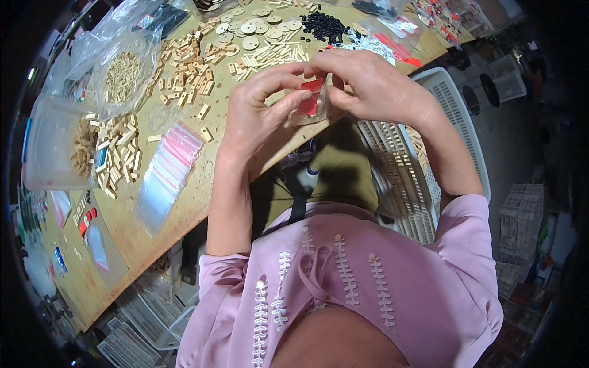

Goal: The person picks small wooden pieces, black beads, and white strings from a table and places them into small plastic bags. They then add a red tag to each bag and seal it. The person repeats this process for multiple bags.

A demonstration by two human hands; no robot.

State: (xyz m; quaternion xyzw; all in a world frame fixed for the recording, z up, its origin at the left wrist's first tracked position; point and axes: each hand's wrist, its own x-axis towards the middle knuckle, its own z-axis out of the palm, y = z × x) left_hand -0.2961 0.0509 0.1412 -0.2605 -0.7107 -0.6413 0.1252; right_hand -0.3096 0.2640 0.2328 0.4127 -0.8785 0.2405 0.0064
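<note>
Over the table's near edge, both hands are closed on a small clear plastic bag (311,109) with something flat and red in it. My left hand (261,107) pinches the bag's left side, the thumb lying across the red part. At its upper right edge, my right hand (374,86) grips with thumb and bent fingers; the fingertips are partly hidden. Left of my hands, a fanned stack of clear zip bags (169,175) with red seal strips lies on the wooden table (178,211). Small drilled wooden blocks (190,67) are heaped beyond it.
Wooden discs (250,43), thin sticks (270,58) and black beads (325,27) lie at the back. A bag of small wooden pieces (123,76) and a clear plastic tub (58,144) stand at left. White plastic baskets (457,116) are at my right.
</note>
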